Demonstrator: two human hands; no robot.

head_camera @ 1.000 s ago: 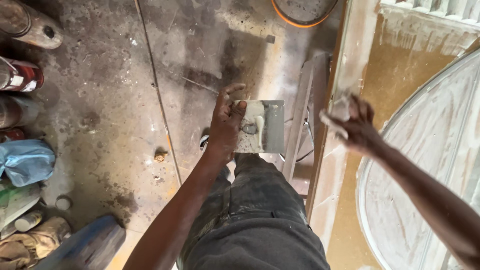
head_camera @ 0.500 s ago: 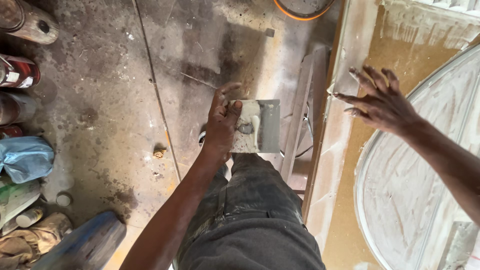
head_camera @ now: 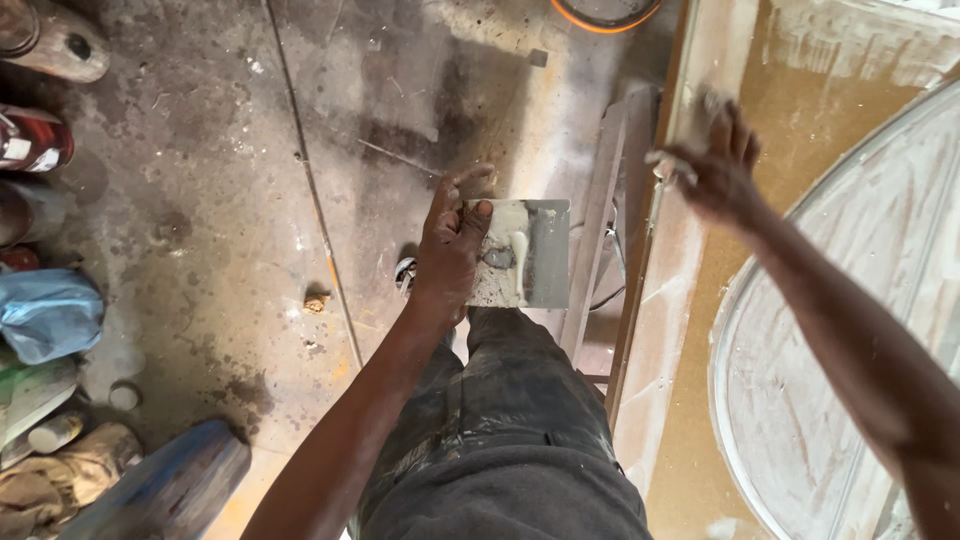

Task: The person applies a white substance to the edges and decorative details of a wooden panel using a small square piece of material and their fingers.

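Gripped between thumb and fingers, a small square metal plate (head_camera: 520, 253) smeared with pale filler sits in the left hand (head_camera: 452, 250), held level out in front of the person's dark trousers (head_camera: 500, 430) and above the stained concrete floor (head_camera: 200, 200). A grey blob and a whitish streak of paste lie on the plate's face, close to the thumb. The right hand (head_camera: 715, 170) is up against the pale edge strip of a large wooden panel (head_camera: 770, 120), fingers bent and pressed to the surface; something small and light shows at the fingertips, but whether the hand is clamped on a tool or a rag, or is working the filler bare, cannot be told. The panel stands just right of the person, its brown face carrying a curved raised moulding (head_camera: 730, 330) dusted white. A narrow wooden frame (head_camera: 600, 230) stands between the plate and the panel. To judge from this, the step in hand is spreading filler along the panel's border, with the plate serving as the palette. The next move would seem to call for bringing the right hand back to the plate for more paste, keeping the plate flat so the blob does not slide off. Cans (head_camera: 30, 140) and a blue bag (head_camera: 45, 312) lie along the floor at the left, well apart from the work.
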